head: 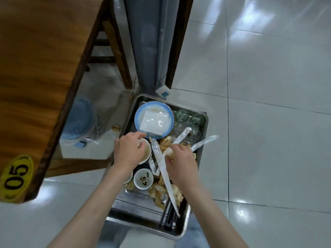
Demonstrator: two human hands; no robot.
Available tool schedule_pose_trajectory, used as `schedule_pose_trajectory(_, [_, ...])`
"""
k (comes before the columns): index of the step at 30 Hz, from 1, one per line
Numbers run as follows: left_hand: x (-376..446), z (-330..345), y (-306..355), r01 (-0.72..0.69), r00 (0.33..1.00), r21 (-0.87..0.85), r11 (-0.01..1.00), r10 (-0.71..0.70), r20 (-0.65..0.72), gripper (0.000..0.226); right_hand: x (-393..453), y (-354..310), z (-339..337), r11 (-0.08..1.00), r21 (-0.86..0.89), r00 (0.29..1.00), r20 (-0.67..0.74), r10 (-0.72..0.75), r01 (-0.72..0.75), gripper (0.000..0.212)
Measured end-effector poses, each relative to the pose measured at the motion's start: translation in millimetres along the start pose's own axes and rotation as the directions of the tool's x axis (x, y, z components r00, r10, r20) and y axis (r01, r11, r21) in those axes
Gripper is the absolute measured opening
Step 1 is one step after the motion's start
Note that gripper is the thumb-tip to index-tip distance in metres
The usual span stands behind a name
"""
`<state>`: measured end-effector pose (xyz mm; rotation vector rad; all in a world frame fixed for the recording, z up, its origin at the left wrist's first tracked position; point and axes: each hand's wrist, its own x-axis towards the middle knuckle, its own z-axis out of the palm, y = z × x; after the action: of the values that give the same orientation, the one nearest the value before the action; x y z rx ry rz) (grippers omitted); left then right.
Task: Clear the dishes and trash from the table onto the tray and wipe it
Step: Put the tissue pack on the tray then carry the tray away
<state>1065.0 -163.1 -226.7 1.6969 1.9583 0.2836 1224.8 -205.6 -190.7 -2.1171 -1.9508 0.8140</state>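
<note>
Hands over tray (182, 230) — left (129, 151) grips bowl (147, 152), right (180, 158) clutches wrappers (162, 159).

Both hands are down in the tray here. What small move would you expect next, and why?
Probably the left hand lifts the small white bowl that its fingers curl over and stacks it on a bowl nearby. The metal tray is crowded with the blue plate, glasses and scraps, while the right hand grips crumpled trash and plastic wrappers, so tidying seems likely.

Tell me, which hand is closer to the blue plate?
Left. The left hand has its fingertips at the near rim of the blue plate; the right hand is farther right, pinching plastic wrappers.
</note>
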Motion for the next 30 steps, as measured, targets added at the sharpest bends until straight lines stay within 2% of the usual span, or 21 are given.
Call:
schedule_pose_trajectory(4, [-14.2,8.4,14.8,0.151,0.984,-0.031,0.988,-0.153,-0.090,0.021,22.2,15.1,-18.1,0.990,-0.048,0.987,0.100,-0.124,0.130,0.031])
schedule_pose_trajectory(8, [-35.8,19.3,28.1,0.288,0.930,-0.079,0.954,-0.298,-0.214,0.021,32.2,34.6,-29.3,0.958,-0.059,0.945,0.192,-0.265,0.281,0.032])
schedule_pose_trajectory(13, [-62.8,40.0,37.2,0.374,0.891,-0.146,0.916,-0.398,-0.219,0.025,39.9,49.2,-24.0,0.920,-0.104,0.898,0.282,-0.337,0.378,0.029])
schedule_pose_trajectory(16, [-83.9,53.3,35.8,0.454,0.847,-0.212,0.865,-0.493,-0.198,0.031,40.0,53.0,-20.7,0.899,-0.110,0.876,0.305,-0.375,0.423,0.036])
schedule_pose_trajectory(24, [-118.4,67.8,33.2,0.571,0.752,-0.280,0.772,-0.628,-0.199,0.040,68.0,47.0,-17.0,0.872,-0.162,0.851,0.358,-0.384,0.461,0.046])
schedule_pose_trajectory(26, [-122.3,68.8,34.3,0.604,0.713,-0.300,0.738,-0.669,-0.209,0.042,78.8,43.6,-16.1,0.864,-0.163,0.842,0.367,-0.396,0.477,0.049])
schedule_pose_trajectory(30, [-121.8,76.3,40.8,0.682,0.588,-0.343,0.646,-0.763,-0.268,0.043,108.9,39.6,-18.0,0.839,-0.183,0.822,0.390,-0.416,0.512,0.053])
